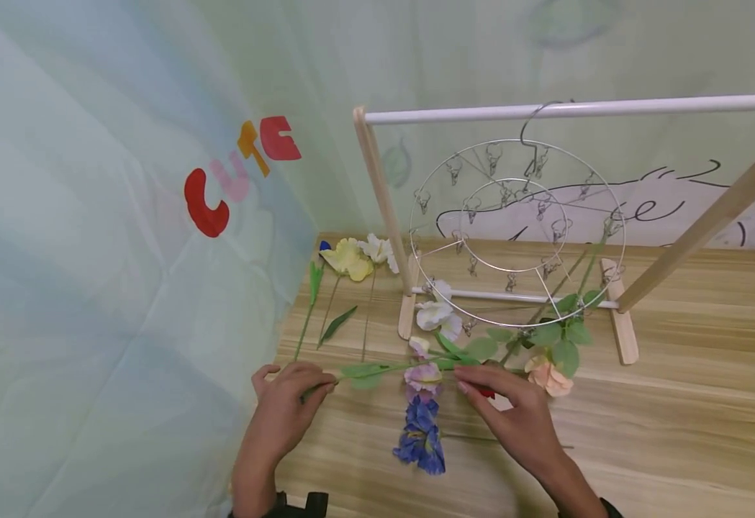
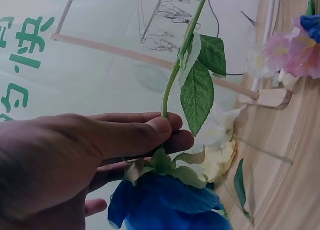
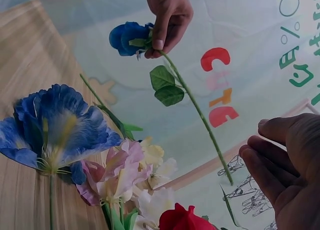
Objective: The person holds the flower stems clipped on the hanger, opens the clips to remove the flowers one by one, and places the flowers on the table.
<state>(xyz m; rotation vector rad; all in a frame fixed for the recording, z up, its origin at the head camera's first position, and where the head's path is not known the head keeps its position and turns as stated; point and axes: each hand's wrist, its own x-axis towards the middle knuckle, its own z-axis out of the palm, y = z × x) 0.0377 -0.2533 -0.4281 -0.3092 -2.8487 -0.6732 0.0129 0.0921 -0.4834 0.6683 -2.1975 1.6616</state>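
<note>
My left hand (image 1: 286, 410) pinches the green stem of a blue artificial rose (image 2: 172, 202) between thumb and fingers, just above the flower head. In the left wrist view the petals hang below the fingers; in the head view the hand hides them. Leaves (image 3: 168, 85) grow from the stem, which stretches towards my right hand (image 1: 513, 406). That hand's fingers are bent loosely near the stem's free end, with nothing visible between them in the right wrist view. Beneath lie a blue ruffled flower (image 1: 421, 437) and a pink-purple flower (image 1: 423, 378).
Behind the hands stands a wooden rack (image 1: 382, 194) with a white bar (image 1: 455, 114). A round wire hanger (image 1: 412, 216) with several clips hangs from it. Yellow (image 1: 349, 260), white (image 1: 438, 316), peach (image 1: 550, 377) and red flowers (image 3: 182, 217) are on the wooden table (image 1: 694, 403).
</note>
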